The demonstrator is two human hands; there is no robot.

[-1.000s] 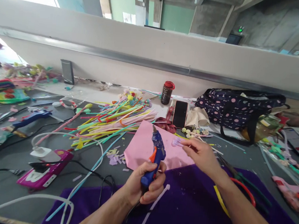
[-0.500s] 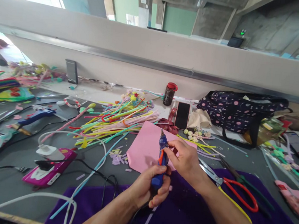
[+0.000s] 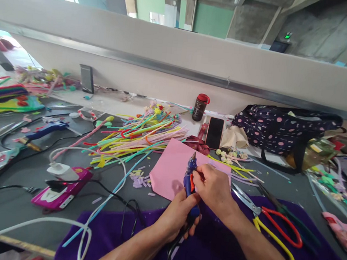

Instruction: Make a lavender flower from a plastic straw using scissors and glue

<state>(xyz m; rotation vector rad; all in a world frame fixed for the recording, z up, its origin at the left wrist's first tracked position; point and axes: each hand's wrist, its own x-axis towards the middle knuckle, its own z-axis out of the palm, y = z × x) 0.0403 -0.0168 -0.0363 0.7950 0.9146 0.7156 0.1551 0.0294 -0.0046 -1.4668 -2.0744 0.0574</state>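
Observation:
A blue hot glue gun (image 3: 191, 173) with an orange trigger is gripped in my left hand (image 3: 180, 213), its nozzle pointing up and away from me. My right hand (image 3: 212, 188) is closed right beside the gun's barrel, thumb and fingers pinched together. Whether anything is between those fingertips is hidden. Behind the gun lies a pink sheet (image 3: 166, 166). Under my forearms spreads a purple cloth (image 3: 103, 238), with a thin lilac strip (image 3: 174, 252) partly covered by my left hand and the gun's cord.
Scissors (image 3: 256, 211) with red and yellow handles lie right of my right wrist. Colourful pipe cleaners (image 3: 141, 139) are heaped beyond, near lilac clippings (image 3: 141, 180). A magenta power strip (image 3: 62, 188) with cables sits left. Farther back stand a bottle (image 3: 199, 108), a phone (image 3: 214, 133) and a patterned bag (image 3: 285, 131).
My right hand has moved left from the small lilac piece over the pink sheet to the glue gun. The gun has shifted slightly right, still in my left hand.

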